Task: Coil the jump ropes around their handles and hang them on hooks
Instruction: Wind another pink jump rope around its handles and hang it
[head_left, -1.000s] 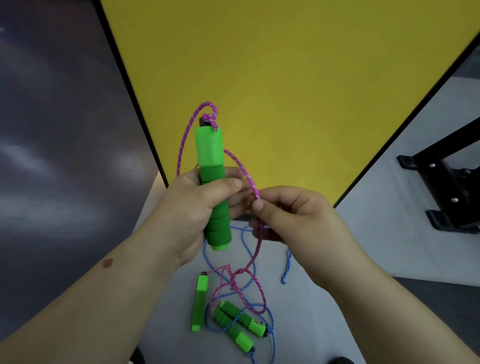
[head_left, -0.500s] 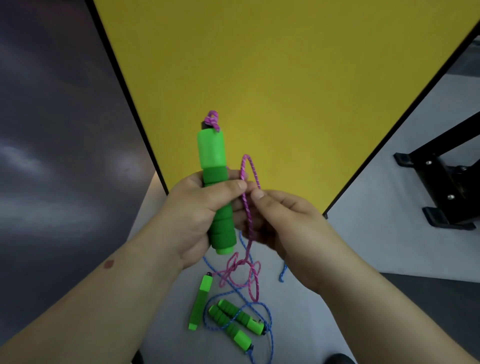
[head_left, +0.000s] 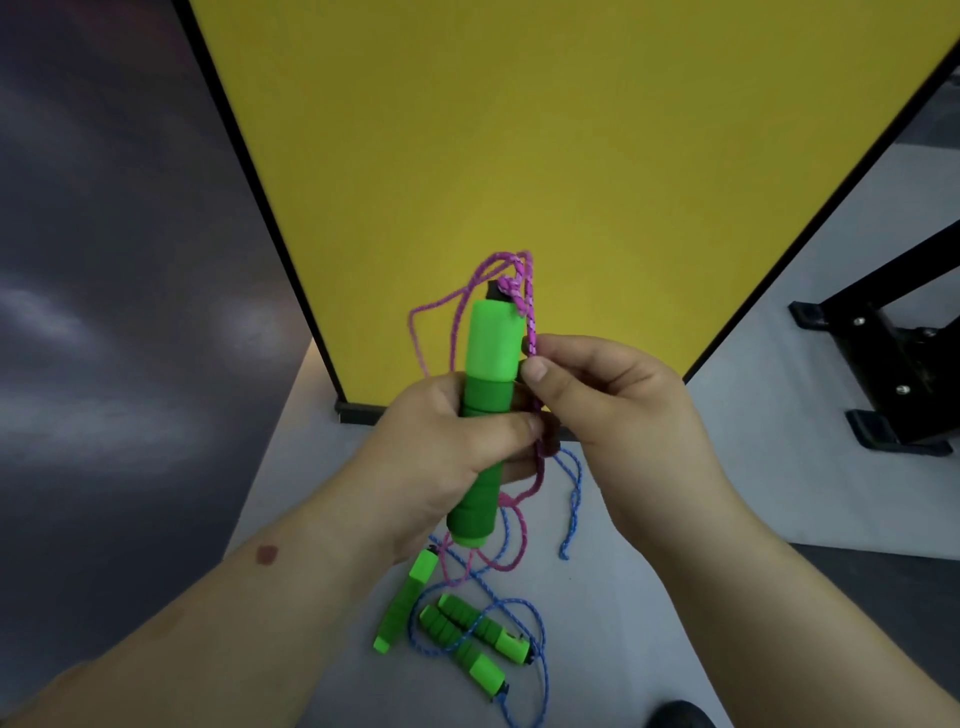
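Gripping a green handle (head_left: 491, 395) upright before a yellow panel (head_left: 545, 156), the left hand (head_left: 447, 457) curls round its middle while the right hand (head_left: 613, 410) pinches the pink rope (head_left: 531, 317) beside the handle's top. Below, on the grey floor (head_left: 649, 597), lie three more green handles (head_left: 467, 631) tangled in blue rope (head_left: 571, 499).
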